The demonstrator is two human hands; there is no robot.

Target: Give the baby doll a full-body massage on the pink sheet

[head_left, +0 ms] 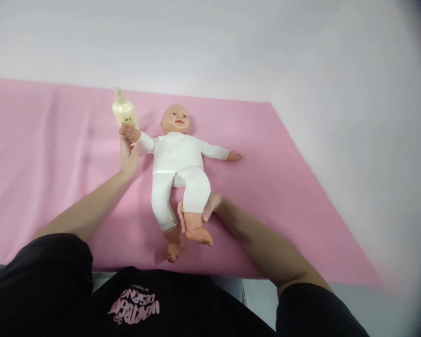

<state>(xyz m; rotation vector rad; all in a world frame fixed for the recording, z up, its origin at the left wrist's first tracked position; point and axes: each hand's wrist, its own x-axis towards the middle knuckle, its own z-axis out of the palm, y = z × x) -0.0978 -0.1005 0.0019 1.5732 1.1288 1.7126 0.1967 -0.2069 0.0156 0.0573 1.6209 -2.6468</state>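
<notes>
A bald baby doll [178, 152] in a white cloth suit lies face up, its arms spread and its feet toward me. My right hand [212, 206] is closed round the doll's lower leg on the right side, with fingers on one side and thumb on the other. Beyond the doll's arm at left, a yellowish baby bottle [124, 110] points its teat away from me. My left hand [128, 157] is closed at the bottle's lower end, partly hidden behind the doll's small hand, which overlaps the bottle. Most of the left fingers cannot be seen.
A pink cloth [259, 187] lies under the doll, with soft creases at the left and a slanting edge on the right. Past it is a plain white surface [337, 93]. My black printed shirt [182, 304] is at the near edge.
</notes>
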